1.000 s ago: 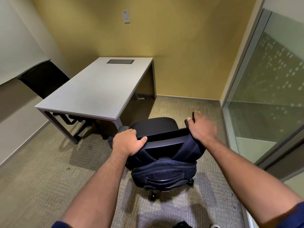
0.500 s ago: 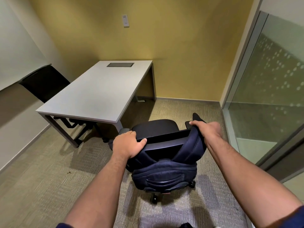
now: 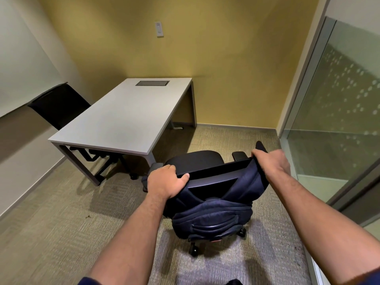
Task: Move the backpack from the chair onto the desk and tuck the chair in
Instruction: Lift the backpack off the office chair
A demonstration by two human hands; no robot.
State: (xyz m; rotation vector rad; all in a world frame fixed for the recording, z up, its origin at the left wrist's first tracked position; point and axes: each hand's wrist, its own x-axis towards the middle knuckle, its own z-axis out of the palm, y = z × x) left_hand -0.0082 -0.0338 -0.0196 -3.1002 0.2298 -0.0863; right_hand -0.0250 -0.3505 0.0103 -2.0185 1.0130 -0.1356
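Backpack (image 3: 213,214) on chair (image 3: 195,159), bare desk (image 3: 123,118)

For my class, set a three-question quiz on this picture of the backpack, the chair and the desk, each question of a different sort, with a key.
1. True or false: the backpack lies on the desk.
2. Which hand grips the backpack's strap? A. left hand B. right hand C. neither
3. Fill the gap: the backpack hangs over the back of the ____.

Key
1. False: it hangs on the chair, on the side facing the camera; the desk top shows only an inset panel.
2. B; the left hand holds the top of the chair's back.
3. chair
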